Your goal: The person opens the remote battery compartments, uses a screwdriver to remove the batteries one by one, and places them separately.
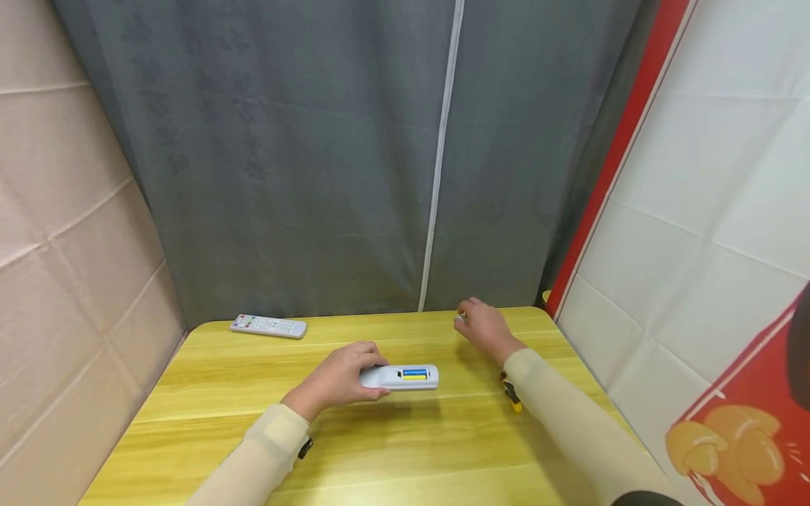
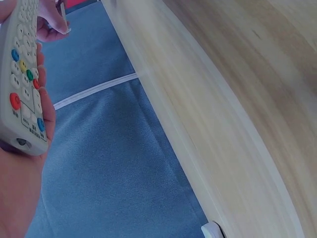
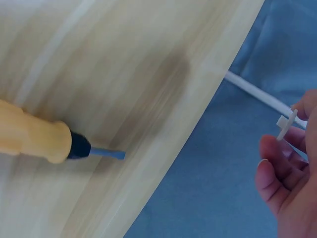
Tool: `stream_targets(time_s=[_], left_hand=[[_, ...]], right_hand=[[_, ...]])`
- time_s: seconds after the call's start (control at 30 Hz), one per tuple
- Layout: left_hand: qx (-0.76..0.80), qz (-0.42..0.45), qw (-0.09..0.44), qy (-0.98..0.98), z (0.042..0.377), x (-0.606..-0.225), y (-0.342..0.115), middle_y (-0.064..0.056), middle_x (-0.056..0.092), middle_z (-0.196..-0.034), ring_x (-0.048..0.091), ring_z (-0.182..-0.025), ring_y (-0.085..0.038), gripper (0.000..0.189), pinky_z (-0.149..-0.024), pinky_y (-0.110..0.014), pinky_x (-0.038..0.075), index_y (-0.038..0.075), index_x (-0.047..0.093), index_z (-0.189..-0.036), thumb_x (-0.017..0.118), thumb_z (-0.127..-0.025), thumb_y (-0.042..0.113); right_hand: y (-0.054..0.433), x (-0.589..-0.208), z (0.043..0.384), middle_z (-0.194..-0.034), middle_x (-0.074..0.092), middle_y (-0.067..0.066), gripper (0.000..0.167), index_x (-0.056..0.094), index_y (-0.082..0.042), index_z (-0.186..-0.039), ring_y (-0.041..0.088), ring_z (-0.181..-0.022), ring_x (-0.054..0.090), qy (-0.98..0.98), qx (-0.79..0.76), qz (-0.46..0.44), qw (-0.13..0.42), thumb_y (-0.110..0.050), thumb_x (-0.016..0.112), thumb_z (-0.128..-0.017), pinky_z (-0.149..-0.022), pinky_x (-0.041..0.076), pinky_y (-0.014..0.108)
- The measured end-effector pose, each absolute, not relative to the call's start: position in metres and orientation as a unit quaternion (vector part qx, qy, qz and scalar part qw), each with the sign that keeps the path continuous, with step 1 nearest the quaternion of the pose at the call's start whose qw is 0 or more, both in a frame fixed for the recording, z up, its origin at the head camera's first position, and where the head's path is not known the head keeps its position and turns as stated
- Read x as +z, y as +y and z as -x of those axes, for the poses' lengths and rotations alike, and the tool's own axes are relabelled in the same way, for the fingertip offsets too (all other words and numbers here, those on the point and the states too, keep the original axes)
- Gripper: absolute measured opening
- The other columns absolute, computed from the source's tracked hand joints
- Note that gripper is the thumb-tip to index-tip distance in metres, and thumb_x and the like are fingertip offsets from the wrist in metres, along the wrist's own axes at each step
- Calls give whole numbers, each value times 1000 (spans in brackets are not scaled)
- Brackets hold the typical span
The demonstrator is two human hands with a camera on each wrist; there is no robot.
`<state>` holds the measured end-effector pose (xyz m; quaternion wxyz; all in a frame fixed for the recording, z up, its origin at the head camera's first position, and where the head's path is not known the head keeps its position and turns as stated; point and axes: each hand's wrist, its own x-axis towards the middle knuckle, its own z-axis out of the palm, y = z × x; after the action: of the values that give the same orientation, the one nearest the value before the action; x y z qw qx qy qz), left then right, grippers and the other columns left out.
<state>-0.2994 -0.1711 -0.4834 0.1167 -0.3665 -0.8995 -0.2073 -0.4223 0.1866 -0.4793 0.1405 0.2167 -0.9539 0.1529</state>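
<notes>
My left hand (image 1: pixel 338 379) grips a white remote control (image 1: pixel 382 378) above the table, its back turned up. In its uncovered battery compartment lie a blue battery (image 1: pixel 414 372) and a yellow battery (image 1: pixel 414 377), side by side. Coloured and white buttons on the remote's front show in the left wrist view, facing that camera. Farther back and to the right, my right hand (image 1: pixel 486 327) pinches a small white battery cover (image 3: pixel 287 125) between thumb and fingertips. The cover is apart from the remote.
A second remote control (image 1: pixel 268 326) lies button side up at the back left of the wooden table (image 1: pixel 209 393). A screwdriver (image 3: pixel 42 133) with a yellow handle lies by my right forearm. A grey curtain (image 1: pixel 304 176) hangs behind the table's back edge.
</notes>
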Motion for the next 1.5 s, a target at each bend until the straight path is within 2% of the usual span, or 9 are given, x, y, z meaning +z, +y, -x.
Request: stream_targets(time_s=[0.2,0.4,0.87,1.13,1.5], left_hand=[[-206,367,116,-899,300,-483,-171,18,61,-102,55,-85,-4,36,-75,-25,50,26,81,-118,92,-90,45],[-213,363,113,-900,300,-484,-171,19,61,-103,55,-85,-3,36,-75,-26,50,26,81,-119,92,-91,46],[-207,358,109,-904,301,-484,-171,18,61,-103,55,-85,-4,38,-75,-26,50,26,81,-121,91,-91,47],[-213,364,115,-899,300,-484,-168,18,62,-103,56,-86,-4,38,-76,-27,51,26,81,-120,93,-90,46],[-214,363,112,-900,303,-483,-168,18,62,-103,56,-87,-4,38,-78,-27,52,25,81,-119,93,-90,47]], right_hand=[[192,-481,435,-103,69,8,24,76,-5,-115,26,-84,67,-961,156,-190,128,-26,72,-105,-82,59,52],[195,-484,450,-108,72,11,26,77,-5,-114,31,-92,71,-968,148,-171,112,-28,71,-105,-86,60,53],[190,-485,475,-112,74,14,25,75,-4,-116,36,-100,71,-977,152,-133,69,-27,72,-107,-90,58,56],[202,-492,494,-111,75,13,25,74,-4,-116,34,-99,71,-979,163,-109,51,-28,71,-109,-89,58,55],[211,-492,497,-108,76,16,24,76,0,-113,36,-96,73,-983,164,-77,40,-24,74,-107,-86,59,57]])
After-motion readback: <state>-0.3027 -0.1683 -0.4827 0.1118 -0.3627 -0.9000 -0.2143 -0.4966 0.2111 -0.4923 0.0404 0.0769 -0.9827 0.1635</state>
